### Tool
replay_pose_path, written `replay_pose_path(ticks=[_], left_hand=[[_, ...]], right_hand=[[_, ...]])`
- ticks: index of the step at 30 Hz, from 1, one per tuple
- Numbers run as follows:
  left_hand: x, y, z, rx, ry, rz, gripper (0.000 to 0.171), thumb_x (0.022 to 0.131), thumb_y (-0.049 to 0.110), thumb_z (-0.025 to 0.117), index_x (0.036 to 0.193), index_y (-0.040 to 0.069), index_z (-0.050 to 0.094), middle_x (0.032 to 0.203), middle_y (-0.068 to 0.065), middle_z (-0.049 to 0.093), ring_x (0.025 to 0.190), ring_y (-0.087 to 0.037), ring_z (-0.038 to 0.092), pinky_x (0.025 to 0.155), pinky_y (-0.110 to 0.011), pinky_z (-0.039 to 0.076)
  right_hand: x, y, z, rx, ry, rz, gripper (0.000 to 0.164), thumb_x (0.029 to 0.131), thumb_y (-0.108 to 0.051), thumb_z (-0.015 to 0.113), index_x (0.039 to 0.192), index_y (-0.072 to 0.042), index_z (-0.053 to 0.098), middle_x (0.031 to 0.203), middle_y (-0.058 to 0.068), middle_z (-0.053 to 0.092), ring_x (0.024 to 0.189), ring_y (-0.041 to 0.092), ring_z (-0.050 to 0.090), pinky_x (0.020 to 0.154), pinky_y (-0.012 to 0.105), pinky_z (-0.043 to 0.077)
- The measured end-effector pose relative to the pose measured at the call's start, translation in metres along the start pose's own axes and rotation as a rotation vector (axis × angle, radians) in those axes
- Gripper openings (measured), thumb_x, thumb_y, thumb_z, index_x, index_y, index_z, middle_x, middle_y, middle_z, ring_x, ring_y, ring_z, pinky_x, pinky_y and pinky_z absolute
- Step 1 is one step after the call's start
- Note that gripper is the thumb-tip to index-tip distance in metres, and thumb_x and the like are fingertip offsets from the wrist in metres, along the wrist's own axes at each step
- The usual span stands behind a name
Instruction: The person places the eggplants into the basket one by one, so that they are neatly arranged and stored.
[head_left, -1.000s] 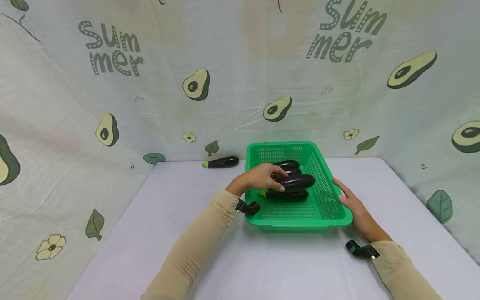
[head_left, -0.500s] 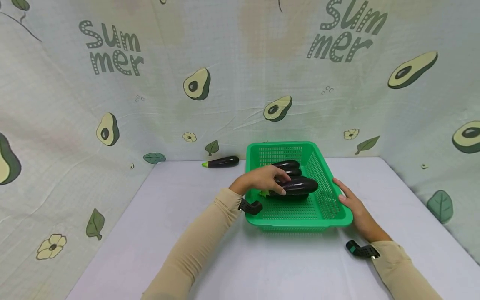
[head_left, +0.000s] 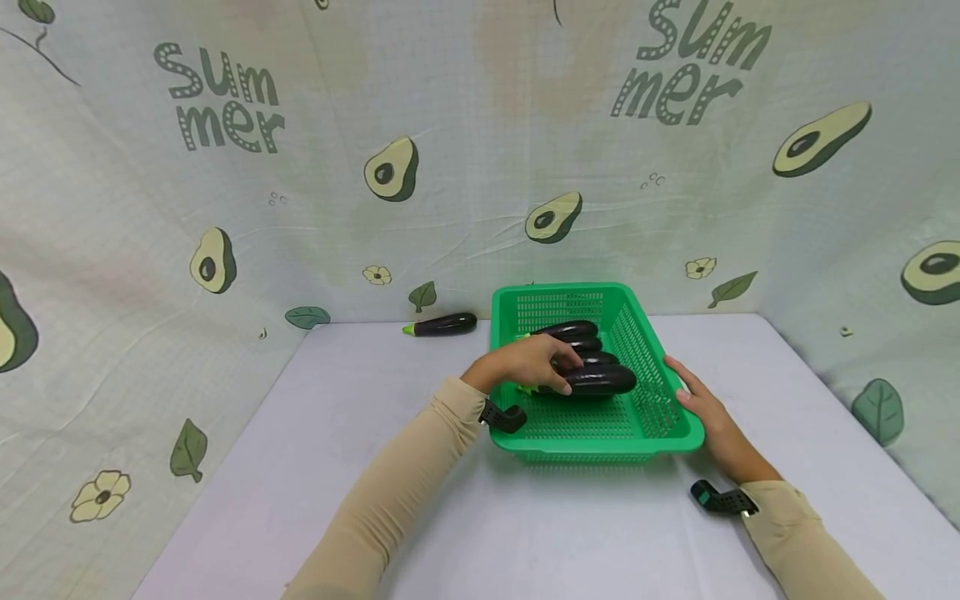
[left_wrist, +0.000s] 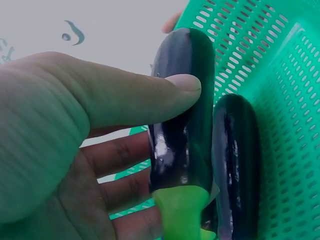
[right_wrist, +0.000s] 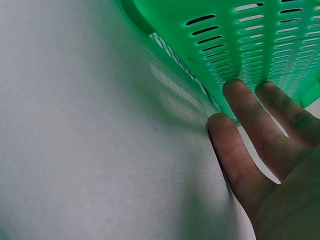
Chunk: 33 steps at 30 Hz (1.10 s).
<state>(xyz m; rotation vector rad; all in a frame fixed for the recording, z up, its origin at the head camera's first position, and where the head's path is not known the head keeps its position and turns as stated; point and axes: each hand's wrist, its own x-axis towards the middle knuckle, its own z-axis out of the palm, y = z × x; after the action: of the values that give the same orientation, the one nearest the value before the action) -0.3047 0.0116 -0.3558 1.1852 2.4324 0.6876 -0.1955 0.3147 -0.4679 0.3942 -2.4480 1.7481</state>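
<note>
My left hand (head_left: 534, 362) reaches over the green plastic basket (head_left: 592, 447) and holds an eggplant (head_left: 606, 381) by thumb and fingers. In the left wrist view, the thumb lies across the dark skin of this eggplant (left_wrist: 182, 160), above its light green cap, with fingers on the other side. Another eggplant (left_wrist: 236, 160) lies beside it. Farther back in the basket rest several more, including a rear eggplant (head_left: 570, 330). My right hand (head_left: 712, 421) touches the basket's right side from outside; its fairly straight fingers (right_wrist: 245, 107) meet the slotted wall.
One more eggplant (head_left: 444, 325) lies on the white table (head_left: 360, 400) near the back edge, left of the basket. A patterned cloth (head_left: 465, 108) hangs behind and along both sides. Black straps (head_left: 502, 416) circle the wrists.
My left hand has shifted slightly right, and the held eggplant has moved toward the basket's front, uncovering another eggplant behind it. My right hand stays at the basket's side.
</note>
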Motion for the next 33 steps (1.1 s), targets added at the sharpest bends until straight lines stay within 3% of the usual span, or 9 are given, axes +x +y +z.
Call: replay_pose_path(ticks=[5,10,13,19,24,29,33], left_hand=[[0.002,-0.003,0.004,-0.044,0.003,0.037,0.041,0.090,0.013,0.078,0.129,0.008,0.067,0.112,-0.002,0.070,0.098,-0.006,0.062,0.080,-0.021,0.050],[-0.001,-0.004,0.004,-0.078,0.024,0.019,0.039,0.091,0.012,0.076,0.129,0.005,0.066,0.115,-0.011,0.070,0.098,-0.009,0.063,0.078,-0.022,0.051],[-0.005,-0.007,0.000,-0.077,0.036,0.012,0.037,0.093,0.017,0.074,0.128,0.009,0.067,0.117,-0.010,0.070,0.102,-0.011,0.063,0.081,-0.024,0.051],[-0.017,-0.016,-0.017,-0.031,0.093,-0.021,0.034,0.097,0.026,0.069,0.129,0.014,0.067,0.117,-0.001,0.069,0.107,-0.012,0.062,0.088,-0.029,0.050],[-0.029,-0.025,-0.030,-0.070,0.133,-0.051,0.037,0.096,0.025,0.071,0.131,0.013,0.066,0.117,-0.003,0.069,0.108,-0.014,0.063,0.087,-0.031,0.052],[-0.045,-0.036,-0.039,-0.100,0.210,-0.053,0.036,0.097,0.026,0.070,0.130,0.016,0.066,0.112,0.001,0.070,0.104,-0.014,0.064,0.086,-0.032,0.052],[-0.058,-0.053,-0.044,-0.179,0.322,-0.043,0.031,0.098,0.025,0.067,0.128,0.017,0.067,0.109,0.002,0.068,0.101,-0.016,0.064,0.084,-0.036,0.053]], right_hand=[[0.000,0.001,-0.001,-0.004,-0.003,0.015,0.056,0.109,-0.033,0.031,0.163,-0.028,0.015,0.166,0.013,0.007,0.142,0.022,0.016,0.108,0.043,0.019],[0.002,0.004,-0.001,-0.013,-0.008,0.028,0.057,0.109,-0.035,0.031,0.163,-0.030,0.015,0.166,0.015,0.006,0.144,0.038,0.012,0.108,0.062,0.015],[0.001,0.004,-0.001,-0.014,-0.005,0.024,0.057,0.109,-0.035,0.031,0.163,-0.030,0.015,0.166,0.015,0.006,0.144,0.037,0.012,0.109,0.059,0.016],[0.001,0.002,-0.001,-0.019,0.004,0.014,0.057,0.109,-0.034,0.032,0.163,-0.028,0.015,0.165,0.014,0.010,0.135,0.009,0.023,0.099,0.031,0.025],[0.002,0.000,-0.001,-0.007,0.013,-0.003,0.056,0.109,-0.031,0.032,0.163,-0.025,0.017,0.164,0.016,0.012,0.130,0.004,0.026,0.094,0.020,0.026],[0.002,0.000,-0.001,0.014,0.015,-0.026,0.056,0.109,-0.028,0.032,0.163,-0.024,0.018,0.166,0.011,0.011,0.134,0.000,0.022,0.096,0.017,0.023],[0.001,0.000,0.000,0.025,0.009,-0.015,0.056,0.109,-0.029,0.032,0.163,-0.025,0.017,0.166,0.012,0.009,0.137,0.002,0.019,0.103,0.025,0.019]])
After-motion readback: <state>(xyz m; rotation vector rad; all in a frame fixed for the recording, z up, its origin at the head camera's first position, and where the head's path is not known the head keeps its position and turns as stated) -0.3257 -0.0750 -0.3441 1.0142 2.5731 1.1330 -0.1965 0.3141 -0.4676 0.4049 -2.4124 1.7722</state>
